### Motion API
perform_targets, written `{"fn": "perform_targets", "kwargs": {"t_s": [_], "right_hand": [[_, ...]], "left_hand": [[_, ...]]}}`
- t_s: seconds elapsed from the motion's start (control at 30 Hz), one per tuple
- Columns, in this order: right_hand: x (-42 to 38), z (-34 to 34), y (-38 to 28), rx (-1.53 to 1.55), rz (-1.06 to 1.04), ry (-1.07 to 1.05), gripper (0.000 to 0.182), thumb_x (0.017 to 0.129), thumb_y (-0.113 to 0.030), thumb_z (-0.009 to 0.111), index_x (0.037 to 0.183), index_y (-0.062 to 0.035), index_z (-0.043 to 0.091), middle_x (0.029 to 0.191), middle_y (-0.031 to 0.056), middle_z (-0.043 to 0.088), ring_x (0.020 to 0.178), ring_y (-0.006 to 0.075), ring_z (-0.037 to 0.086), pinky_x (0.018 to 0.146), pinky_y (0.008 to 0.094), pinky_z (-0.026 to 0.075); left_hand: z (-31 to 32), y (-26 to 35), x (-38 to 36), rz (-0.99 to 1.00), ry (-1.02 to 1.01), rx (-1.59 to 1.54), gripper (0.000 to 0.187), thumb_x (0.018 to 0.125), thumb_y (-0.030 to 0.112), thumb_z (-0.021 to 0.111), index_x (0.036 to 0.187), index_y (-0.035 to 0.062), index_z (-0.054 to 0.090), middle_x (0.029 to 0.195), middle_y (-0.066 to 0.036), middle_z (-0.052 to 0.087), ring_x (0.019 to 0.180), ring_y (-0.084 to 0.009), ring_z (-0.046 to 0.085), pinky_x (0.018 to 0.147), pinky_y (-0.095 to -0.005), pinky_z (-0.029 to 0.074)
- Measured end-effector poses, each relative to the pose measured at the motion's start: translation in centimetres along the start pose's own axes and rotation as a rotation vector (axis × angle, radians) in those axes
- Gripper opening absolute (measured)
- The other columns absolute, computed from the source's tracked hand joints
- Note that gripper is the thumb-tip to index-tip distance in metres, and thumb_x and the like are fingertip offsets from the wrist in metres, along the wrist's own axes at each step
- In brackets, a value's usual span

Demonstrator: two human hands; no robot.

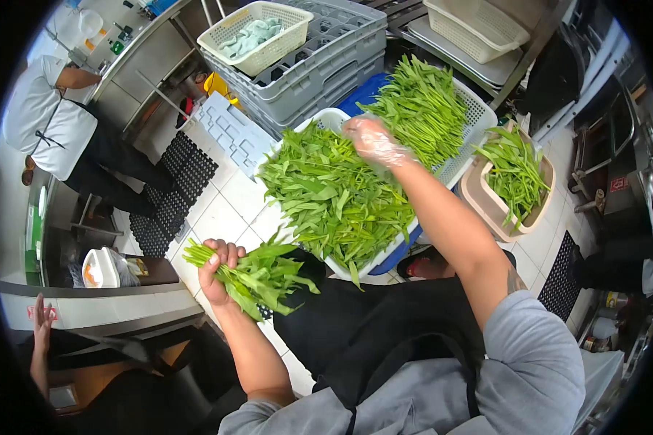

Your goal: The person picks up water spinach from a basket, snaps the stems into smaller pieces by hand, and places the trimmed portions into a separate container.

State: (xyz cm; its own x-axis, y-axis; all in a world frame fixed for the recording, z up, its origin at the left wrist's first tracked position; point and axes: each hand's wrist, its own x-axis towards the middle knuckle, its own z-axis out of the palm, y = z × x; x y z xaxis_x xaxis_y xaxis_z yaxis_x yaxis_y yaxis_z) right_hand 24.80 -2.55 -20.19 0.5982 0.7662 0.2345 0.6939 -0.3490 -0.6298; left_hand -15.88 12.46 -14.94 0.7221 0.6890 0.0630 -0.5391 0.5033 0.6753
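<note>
My bare left hand is closed around the stems of a bunch of water spinach, its leaves hanging to the right. In a clear plastic glove, my right hand is over the far edge of a heap of loose water spinach. Its fingers curl downward, and whatever they hold is hidden. The heap fills a white basket in front of me. Just beyond my right hand, more water spinach lies with its stems lined up in a pale perforated basket.
To the right, a beige bin holds more greens. Stacked grey dish racks carry a cream basket with a cloth inside. A person stands at the left counter. Another person's hand shows at lower left. Black mats lie on the tiles.
</note>
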Motion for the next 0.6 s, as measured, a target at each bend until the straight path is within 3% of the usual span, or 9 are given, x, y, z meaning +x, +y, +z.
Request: {"fn": "perform_targets", "kwargs": {"t_s": [0.13, 0.2, 0.27, 0.3, 0.43, 0.53, 0.57, 0.6], "right_hand": [[2.6, 3.9, -1.0, -0.302, 0.158, -0.436, 0.039, 0.094, -0.005, 0.053, 0.128, -0.0116, 0.069, 0.123, 0.0195, 0.070, 0.115, 0.0396, 0.067, 0.102, 0.0471, 0.052], [2.4, 5.1, -1.0, -0.494, 0.107, -0.518, 0.039, 0.094, -0.004, 0.055, 0.131, -0.0102, 0.067, 0.124, 0.0181, 0.071, 0.116, 0.0385, 0.067, 0.100, 0.0475, 0.054], [3.2, 6.1, -0.3, -0.641, 0.024, -0.579, 0.038, 0.093, -0.004, 0.057, 0.129, -0.0082, 0.068, 0.126, 0.0187, 0.070, 0.116, 0.0381, 0.067, 0.099, 0.0474, 0.055], [3.5, 4.9, -1.2, -0.621, 0.028, -0.604, 0.031, 0.091, -0.006, 0.060, 0.119, -0.0041, 0.072, 0.120, 0.0210, 0.071, 0.111, 0.0380, 0.069, 0.096, 0.0468, 0.056], [4.1, 0.6, -2.4, -0.632, -0.031, -0.605, 0.020, 0.090, -0.011, 0.064, 0.102, 0.0008, 0.075, 0.104, 0.0239, 0.073, 0.100, 0.0399, 0.072, 0.090, 0.0464, 0.057], [3.4, -2.8, -4.5, -0.642, -0.077, -0.565, 0.023, 0.088, -0.016, 0.069, 0.104, 0.0003, 0.075, 0.104, 0.0238, 0.073, 0.099, 0.0405, 0.072, 0.090, 0.0466, 0.057], [3.3, -3.7, -5.1, -0.596, -0.045, -0.631, 0.025, 0.090, -0.010, 0.062, 0.109, 0.0011, 0.074, 0.116, 0.0235, 0.072, 0.109, 0.0399, 0.070, 0.096, 0.0469, 0.056], [2.9, -4.3, -5.4, -0.565, -0.074, -0.603, 0.025, 0.090, -0.011, 0.064, 0.110, 0.0012, 0.073, 0.116, 0.0236, 0.072, 0.110, 0.0399, 0.069, 0.097, 0.0467, 0.056]], "left_hand": [[-0.4, 0.5, 1.2, 0.015, -0.060, 0.062, 0.022, 0.087, 0.011, 0.067, 0.107, 0.0055, 0.059, 0.077, -0.002, 0.050, 0.068, -0.0166, 0.049, 0.083, -0.0404, 0.047], [-0.5, 0.6, 2.0, 0.040, -0.076, 0.087, 0.022, 0.087, 0.011, 0.067, 0.107, 0.0050, 0.058, 0.076, -0.002, 0.049, 0.069, -0.0168, 0.050, 0.084, -0.0404, 0.047], [-0.7, 0.6, 2.6, 0.065, -0.064, 0.093, 0.022, 0.088, 0.011, 0.067, 0.107, 0.0045, 0.059, 0.077, -0.003, 0.050, 0.069, -0.0171, 0.051, 0.084, -0.0406, 0.047], [-0.9, 0.6, 2.8, 0.075, -0.057, 0.092, 0.022, 0.088, 0.011, 0.067, 0.107, 0.0043, 0.059, 0.077, -0.003, 0.050, 0.069, -0.0171, 0.050, 0.084, -0.0406, 0.047], [-1.1, -0.1, 3.7, 0.058, -0.023, 0.142, 0.023, 0.087, 0.011, 0.069, 0.107, 0.0027, 0.061, 0.076, -0.003, 0.050, 0.070, -0.0174, 0.051, 0.084, -0.0403, 0.047], [-0.2, -0.4, 4.1, 0.038, -0.032, 0.206, 0.024, 0.087, 0.012, 0.070, 0.107, 0.0014, 0.062, 0.078, -0.005, 0.054, 0.070, -0.0181, 0.053, 0.083, -0.0400, 0.047], [0.4, -0.5, 4.2, 0.031, -0.036, 0.230, 0.025, 0.087, 0.012, 0.070, 0.107, 0.0011, 0.063, 0.078, -0.005, 0.055, 0.070, -0.0182, 0.053, 0.082, -0.0400, 0.047], [1.0, -0.6, 4.3, 0.025, -0.042, 0.254, 0.025, 0.087, 0.012, 0.070, 0.107, 0.0009, 0.063, 0.078, -0.005, 0.056, 0.070, -0.0183, 0.053, 0.081, -0.0400, 0.047]]}}
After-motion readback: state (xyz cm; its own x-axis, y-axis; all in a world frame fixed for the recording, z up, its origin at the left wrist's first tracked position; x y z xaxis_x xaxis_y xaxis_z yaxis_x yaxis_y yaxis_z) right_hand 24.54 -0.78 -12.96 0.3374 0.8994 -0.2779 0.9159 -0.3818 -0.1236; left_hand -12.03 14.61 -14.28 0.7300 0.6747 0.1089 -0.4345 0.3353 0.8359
